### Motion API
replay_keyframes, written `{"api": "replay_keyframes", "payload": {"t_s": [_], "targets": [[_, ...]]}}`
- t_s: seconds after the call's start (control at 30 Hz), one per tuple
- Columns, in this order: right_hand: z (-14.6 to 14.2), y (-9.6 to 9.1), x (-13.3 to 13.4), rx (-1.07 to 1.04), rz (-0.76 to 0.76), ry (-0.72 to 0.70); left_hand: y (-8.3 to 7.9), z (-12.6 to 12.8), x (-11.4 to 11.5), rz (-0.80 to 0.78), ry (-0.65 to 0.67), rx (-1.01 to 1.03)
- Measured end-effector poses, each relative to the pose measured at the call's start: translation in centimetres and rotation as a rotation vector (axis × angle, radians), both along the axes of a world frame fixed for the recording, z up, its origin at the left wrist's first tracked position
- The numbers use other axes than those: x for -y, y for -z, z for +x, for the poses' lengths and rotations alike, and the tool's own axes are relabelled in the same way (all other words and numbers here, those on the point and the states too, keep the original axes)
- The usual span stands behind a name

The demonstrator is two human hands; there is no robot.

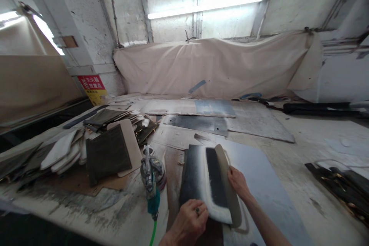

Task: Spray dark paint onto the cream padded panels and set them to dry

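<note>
My right hand (238, 183) grips the edge of a thin beige panel (228, 182) with rounded corners, which is tilted up on its long side. Beside that panel lies a dark piece (215, 177) with a broad whitish border, on a black board (193, 173) dusted with white overspray. My left hand (193, 216), with a ring on one finger, is closed at the near edge of the board; what its fingertips pinch, if anything, is hidden. Left of the board a metal spray gun (149, 177) with a teal handle and green hose rests on a round can.
Stacked dark and white fabric pieces (108, 150) cover the table's left side. A grey-white sheet (256, 173) lies under my right forearm. Flat boards (198, 123) lie farther back, before a beige cloth curtain (213, 65). Dark pieces with metal fittings (340, 184) sit at right.
</note>
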State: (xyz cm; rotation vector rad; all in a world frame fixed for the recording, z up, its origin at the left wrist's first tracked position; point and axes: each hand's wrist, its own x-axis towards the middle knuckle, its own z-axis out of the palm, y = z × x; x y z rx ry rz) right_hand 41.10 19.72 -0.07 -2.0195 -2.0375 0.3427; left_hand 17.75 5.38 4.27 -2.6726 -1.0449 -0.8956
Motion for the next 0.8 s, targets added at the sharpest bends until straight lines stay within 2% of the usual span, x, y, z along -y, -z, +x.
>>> {"api": "replay_keyframes", "payload": {"t_s": [0.1,0.2,0.37,0.47,0.57,0.7,0.8], "targets": [[0.6,-0.1,0.1,0.002,-0.011,-0.006,-0.4,-0.4,-0.2,-0.049,0.038,-0.169],[0.8,-0.4,0.1,0.013,-0.017,-0.014,-0.1,-1.1,-0.1,-0.123,0.073,-0.369],[-1.3,-1.0,0.3,0.062,0.01,-0.021,1.0,-1.0,-0.2,-0.213,0.131,-0.549],[-3.8,-1.1,0.5,0.088,0.017,-0.052,2.4,0.3,-0.6,-0.185,0.186,-0.539],[-5.9,-1.1,0.7,0.105,0.031,-0.083,3.9,1.5,-0.9,-0.126,0.182,-0.485],[-6.5,-0.7,1.1,0.126,0.038,-0.125,5.2,1.7,-0.7,0.011,0.093,-0.369],[-6.3,-0.3,1.2,0.141,0.042,-0.167,6.6,1.2,-0.2,0.024,0.06,-0.286]]}}
